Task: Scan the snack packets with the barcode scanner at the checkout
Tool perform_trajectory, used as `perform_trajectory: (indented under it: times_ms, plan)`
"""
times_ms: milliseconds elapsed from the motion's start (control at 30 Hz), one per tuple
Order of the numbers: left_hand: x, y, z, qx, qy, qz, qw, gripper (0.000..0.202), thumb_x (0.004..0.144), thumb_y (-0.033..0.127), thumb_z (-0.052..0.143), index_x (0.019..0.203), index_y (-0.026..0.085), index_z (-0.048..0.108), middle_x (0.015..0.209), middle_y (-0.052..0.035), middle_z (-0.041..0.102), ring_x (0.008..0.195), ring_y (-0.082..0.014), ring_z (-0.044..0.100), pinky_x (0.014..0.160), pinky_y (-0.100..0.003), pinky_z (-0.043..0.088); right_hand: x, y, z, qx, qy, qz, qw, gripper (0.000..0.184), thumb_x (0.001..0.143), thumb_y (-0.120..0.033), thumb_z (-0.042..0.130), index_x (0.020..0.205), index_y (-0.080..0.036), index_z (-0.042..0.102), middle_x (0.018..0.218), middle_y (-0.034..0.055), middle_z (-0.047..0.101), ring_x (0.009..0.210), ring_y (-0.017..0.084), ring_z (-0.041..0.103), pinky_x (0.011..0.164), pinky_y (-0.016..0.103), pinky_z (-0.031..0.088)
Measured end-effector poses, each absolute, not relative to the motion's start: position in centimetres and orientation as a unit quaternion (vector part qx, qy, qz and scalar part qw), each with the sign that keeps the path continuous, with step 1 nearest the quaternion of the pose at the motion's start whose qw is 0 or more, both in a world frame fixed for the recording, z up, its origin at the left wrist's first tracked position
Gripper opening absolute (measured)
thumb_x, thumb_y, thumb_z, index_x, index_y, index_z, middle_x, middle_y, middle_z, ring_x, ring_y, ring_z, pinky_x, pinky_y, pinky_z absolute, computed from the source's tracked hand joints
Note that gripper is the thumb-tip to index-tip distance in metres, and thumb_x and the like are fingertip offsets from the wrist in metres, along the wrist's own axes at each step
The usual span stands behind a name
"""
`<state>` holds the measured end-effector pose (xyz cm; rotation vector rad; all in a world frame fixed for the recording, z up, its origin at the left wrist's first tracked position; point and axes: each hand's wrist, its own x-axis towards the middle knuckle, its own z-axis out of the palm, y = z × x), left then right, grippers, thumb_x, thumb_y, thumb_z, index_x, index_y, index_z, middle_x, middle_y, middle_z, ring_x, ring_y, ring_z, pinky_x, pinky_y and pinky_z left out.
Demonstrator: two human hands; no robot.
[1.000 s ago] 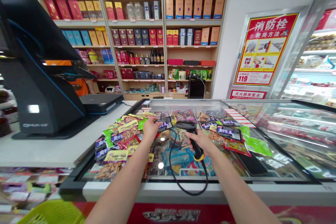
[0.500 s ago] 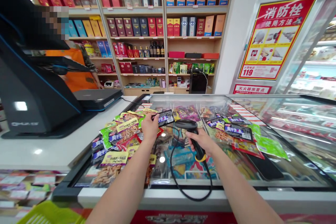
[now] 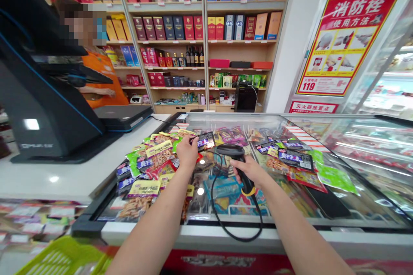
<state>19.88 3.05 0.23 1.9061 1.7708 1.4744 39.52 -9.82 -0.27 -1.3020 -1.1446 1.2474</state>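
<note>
My left hand [image 3: 187,151] is closed on a dark snack packet [image 3: 206,142] with purple and white print, held above the freezer's glass top. In my right hand [image 3: 250,169] is a black barcode scanner [image 3: 230,151], gripped by its handle with its head turned toward the packet. The scanner's black cable [image 3: 222,223] loops down over the freezer's front edge. To the left of my left hand lies a pile of snack packets [image 3: 142,188] in yellow, purple, green and red. A second group of packets [image 3: 295,159] lies right of my right hand.
A dark phone [image 3: 327,203] lies on the glass-topped freezer [image 3: 206,228]. At left, a black checkout terminal [image 3: 48,107] with a flat scale plate [image 3: 124,114] stands on the white counter [image 3: 64,180]. A green basket [image 3: 61,258] is at lower left. Behind the counter stands a person in an orange vest [image 3: 105,75].
The view has shifted slightly, and the person behind the counter shows more fully, with a hand in front of the vest. My hands keep the packet and scanner in nearly the same pose.
</note>
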Motion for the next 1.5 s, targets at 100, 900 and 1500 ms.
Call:
perform_trajectory:
  times_ms: [100,900,1500]
  plan:
    - [19.9,3.1,0.1,0.638,0.590,0.490,0.071,0.021,0.084,0.035,0.057,0.085,0.020,0.071,0.083,-0.0065,0.075,0.083,-0.0232,0.069,0.078,-0.032,0.049,39.5,-9.8,-0.2,-0.538,-0.469,0.511,0.479,0.039,0.063,-0.052,0.075,0.061,-0.020,0.053,0.048,-0.0043,0.054,0.038,0.010,0.050,0.038,0.024,0.044]
    - [22.9,3.0,1.0,0.653,0.560,0.479,0.175,0.022,0.079,0.030,0.056,0.084,0.019,0.074,0.082,-0.0072,0.076,0.080,-0.0242,0.069,0.076,-0.033,0.051,41.5,-11.2,0.9,-0.531,-0.405,0.517,0.536,0.043,0.061,-0.051,0.080,0.073,-0.021,0.051,0.051,-0.0060,0.056,0.040,0.010,0.051,0.040,0.023,0.044]
    - [47.6,-0.7,1.0,0.699,0.482,0.389,0.357,0.021,0.086,0.017,0.056,0.093,0.012,0.076,0.093,-0.0098,0.076,0.090,-0.0209,0.070,0.078,-0.029,0.052,54.0,-19.1,1.4,-0.573,-0.277,0.415,0.650,0.030,0.075,-0.038,0.076,0.070,-0.020,0.052,0.051,-0.0037,0.057,0.039,0.010,0.051,0.039,0.023,0.046]
